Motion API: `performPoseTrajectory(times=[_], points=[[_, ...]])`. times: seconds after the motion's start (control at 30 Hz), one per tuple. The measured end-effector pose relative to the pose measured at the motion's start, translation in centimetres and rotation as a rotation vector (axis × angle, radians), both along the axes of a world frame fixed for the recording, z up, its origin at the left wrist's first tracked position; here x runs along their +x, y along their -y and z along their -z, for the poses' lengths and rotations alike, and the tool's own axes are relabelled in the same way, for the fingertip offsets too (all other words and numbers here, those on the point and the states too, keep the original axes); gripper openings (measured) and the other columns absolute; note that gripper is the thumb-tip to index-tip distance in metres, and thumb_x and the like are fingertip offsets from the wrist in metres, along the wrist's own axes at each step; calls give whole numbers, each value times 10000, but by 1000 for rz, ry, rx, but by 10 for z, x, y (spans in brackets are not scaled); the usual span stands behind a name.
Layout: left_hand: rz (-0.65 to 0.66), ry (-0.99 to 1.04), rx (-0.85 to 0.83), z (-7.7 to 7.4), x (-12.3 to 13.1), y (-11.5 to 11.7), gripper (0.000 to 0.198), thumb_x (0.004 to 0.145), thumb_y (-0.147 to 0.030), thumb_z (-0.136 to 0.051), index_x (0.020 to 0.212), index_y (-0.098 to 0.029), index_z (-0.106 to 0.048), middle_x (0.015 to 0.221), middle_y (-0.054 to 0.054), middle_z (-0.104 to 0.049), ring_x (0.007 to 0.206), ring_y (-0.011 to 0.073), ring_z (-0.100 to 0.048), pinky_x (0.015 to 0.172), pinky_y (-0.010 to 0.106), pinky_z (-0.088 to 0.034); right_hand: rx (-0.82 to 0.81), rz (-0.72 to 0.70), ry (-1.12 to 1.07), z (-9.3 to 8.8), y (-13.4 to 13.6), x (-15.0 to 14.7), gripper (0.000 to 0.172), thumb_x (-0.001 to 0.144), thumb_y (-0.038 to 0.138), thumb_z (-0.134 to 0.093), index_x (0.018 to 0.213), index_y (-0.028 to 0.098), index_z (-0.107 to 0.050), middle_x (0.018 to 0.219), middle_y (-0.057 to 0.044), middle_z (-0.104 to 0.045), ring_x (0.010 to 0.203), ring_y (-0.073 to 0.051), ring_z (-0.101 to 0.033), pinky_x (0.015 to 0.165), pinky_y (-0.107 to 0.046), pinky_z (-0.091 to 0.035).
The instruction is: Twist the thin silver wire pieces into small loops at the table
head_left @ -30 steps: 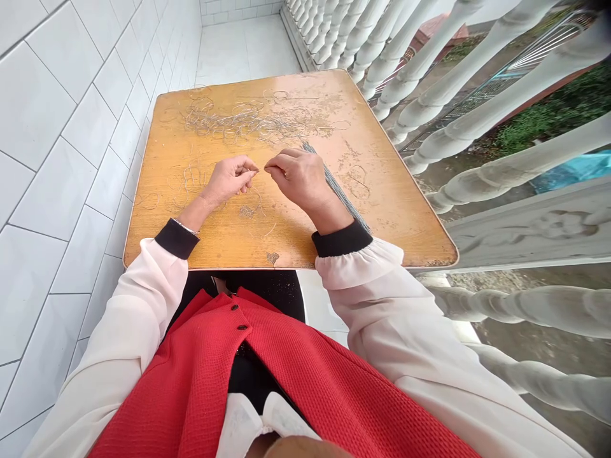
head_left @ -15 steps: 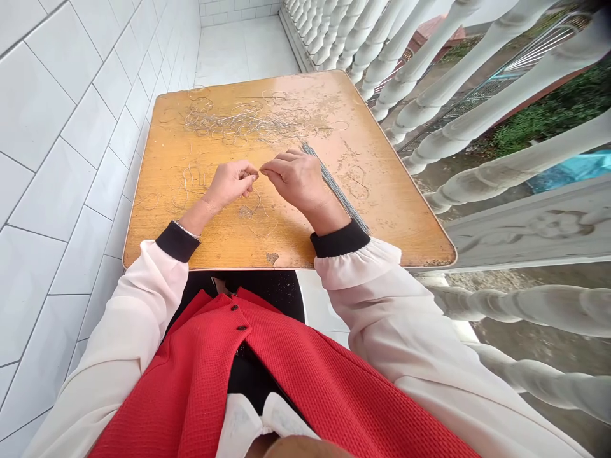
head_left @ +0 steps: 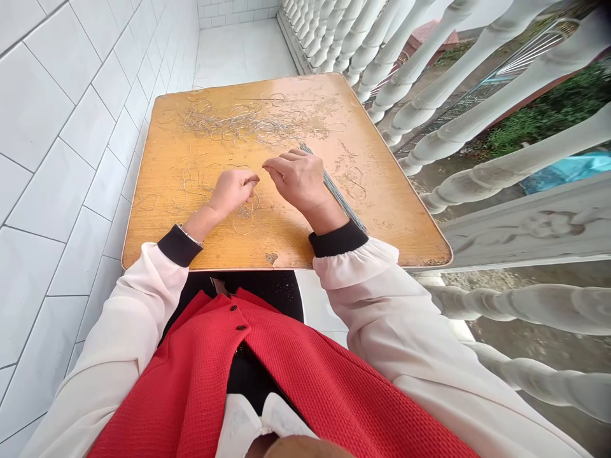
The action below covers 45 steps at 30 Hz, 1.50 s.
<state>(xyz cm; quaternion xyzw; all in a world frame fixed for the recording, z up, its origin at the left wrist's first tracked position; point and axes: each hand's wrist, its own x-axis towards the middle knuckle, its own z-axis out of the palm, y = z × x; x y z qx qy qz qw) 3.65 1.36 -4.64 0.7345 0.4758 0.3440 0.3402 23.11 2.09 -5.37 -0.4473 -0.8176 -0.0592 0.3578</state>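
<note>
Over the middle of the wooden table (head_left: pixel 382 222), my left hand (head_left: pixel 234 191) is closed in a pinch on a thin wire (head_left: pixel 245 233), whose loop hangs below the fingers. My right hand (head_left: pixel 296 178) is pinched too, its fingertips just right of the left ones with a small gap between. What the right fingers grip is too fine to make out. Beside the right hand lies a bundle of straight grey wires (head_left: pixel 344 202). A tangle of thin bent wires (head_left: pixel 248 122) spreads across the far part of the table.
Loose wire pieces (head_left: pixel 188 184) lie left of my left hand, and a few curled ones (head_left: pixel 356 181) lie right of the bundle. A white tiled wall (head_left: pixel 62 159) runs along the left. White balusters (head_left: pixel 443 133) line the right side.
My fingertips have moved slightly apart, and the left hand has turned a little. The hanging wire loop has shifted left and now curls more below the left hand.
</note>
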Motion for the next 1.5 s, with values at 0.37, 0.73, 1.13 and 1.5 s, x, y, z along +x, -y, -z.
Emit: performPoseTrajectory(times=[0.37,0.73,1.13,1.5], points=[[-3,1,-44,-3,5,7,114,955,-158,-646,895,-162,-743,548,-54,-615,501,82,-604,638,224,-499,-52,-82,-32,-8,-1,0,410,1087,480,-433,910,295,-753,828,-68,-738,873,-262,-658,848,-445,-553],[-27,-35,-147,-10,4,13,189,993,-131,-586,857,-154,-715,574,-39,-615,471,74,-573,562,210,-444,-63,-136,73,-11,-3,6,412,1084,475,-420,900,300,-744,795,-62,-738,802,-241,-637,786,-419,-540],[15,-87,-112,-10,15,34,219,987,-118,-587,780,-165,-638,563,-58,-584,455,73,-543,598,223,-452,-96,-74,-81,-5,-7,5,430,1079,550,-434,891,294,-724,779,-59,-717,839,-253,-659,848,-435,-547],[20,77,-453,-10,22,37,293,1048,-108,-529,765,-175,-564,534,-51,-594,438,76,-592,458,185,-384,-121,-13,-122,-7,-12,12,443,1054,615,-426,982,354,-777,885,-80,-785,923,-304,-687,937,-522,-577]])
